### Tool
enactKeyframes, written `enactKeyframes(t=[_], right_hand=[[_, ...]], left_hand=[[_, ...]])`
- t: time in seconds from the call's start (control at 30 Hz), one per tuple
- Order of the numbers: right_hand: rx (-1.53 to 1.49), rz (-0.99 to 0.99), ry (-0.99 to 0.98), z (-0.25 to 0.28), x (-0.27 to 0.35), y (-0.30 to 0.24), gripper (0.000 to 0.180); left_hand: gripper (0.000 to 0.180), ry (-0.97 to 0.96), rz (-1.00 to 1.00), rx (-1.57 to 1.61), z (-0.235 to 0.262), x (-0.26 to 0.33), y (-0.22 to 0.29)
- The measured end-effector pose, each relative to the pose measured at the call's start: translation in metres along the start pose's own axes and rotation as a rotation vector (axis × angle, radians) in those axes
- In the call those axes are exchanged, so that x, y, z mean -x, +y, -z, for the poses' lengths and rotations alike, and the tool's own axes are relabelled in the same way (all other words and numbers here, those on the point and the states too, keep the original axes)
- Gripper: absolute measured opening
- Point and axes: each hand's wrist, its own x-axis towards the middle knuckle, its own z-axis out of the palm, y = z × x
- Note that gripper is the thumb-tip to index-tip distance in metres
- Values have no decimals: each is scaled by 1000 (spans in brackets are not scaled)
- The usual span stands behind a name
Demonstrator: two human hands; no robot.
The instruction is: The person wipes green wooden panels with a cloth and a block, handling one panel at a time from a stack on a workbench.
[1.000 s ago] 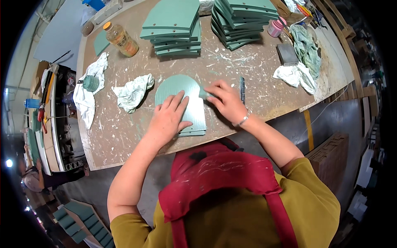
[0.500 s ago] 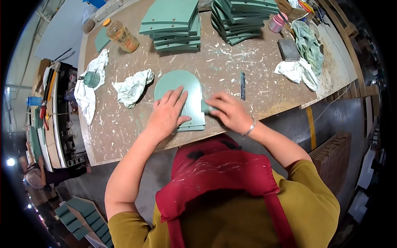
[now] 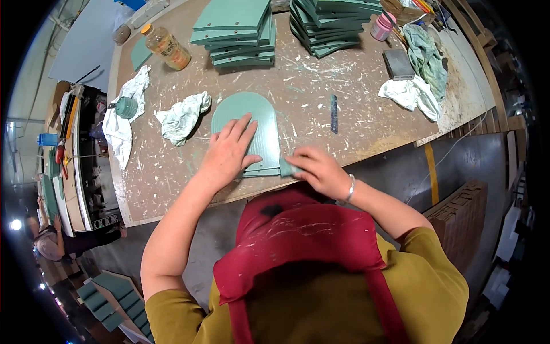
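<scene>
A green panel [image 3: 245, 108] with one rounded end lies flat near the front edge of the worktable [image 3: 366, 123], its curve pointing away from the person and its straight end close to the apron [image 3: 298, 246]. Another green edge shows beneath that straight end. The left hand [image 3: 225, 153] rests on the panel's face, fingers stretched out and slightly apart, thumb set wide toward the right. The right hand [image 3: 322, 174] pinches a small green pad [image 3: 287, 167] between thumb and bent fingers, at the panel's right side near its lower corner; how the lower fingers are folded cannot be told. A bracelet [image 3: 351, 187] circles that wrist

Left of the panel sits a crumpled white cloth [image 3: 182, 119]; to its right, well apart from it, lies a narrow dark strip [image 3: 334, 114]. Farther out, a green container [image 3: 126, 108] rests on a spread white rag [image 3: 121, 137], and an orange-capped bottle [image 3: 168, 50] stands beyond. Two stacks of green panels [image 3: 232, 20] fill the far side, with a grey block [image 3: 399, 65] off to the right
</scene>
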Motion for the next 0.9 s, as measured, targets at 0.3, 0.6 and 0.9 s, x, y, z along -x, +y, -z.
enactKeyframes(t=[0.3,0.6,0.9], right_hand=[[46,-45,56,-2,-4,-8,37],[45,-244,306,22,17,-43,35],[279,-276,357,-37,-2,-85,34]], left_hand=[[77,-14,-7,-12,-1,-4,0],[36,34,-296,124,31,-24,-56],[43,-36,-519,78,13,-5,-62]])
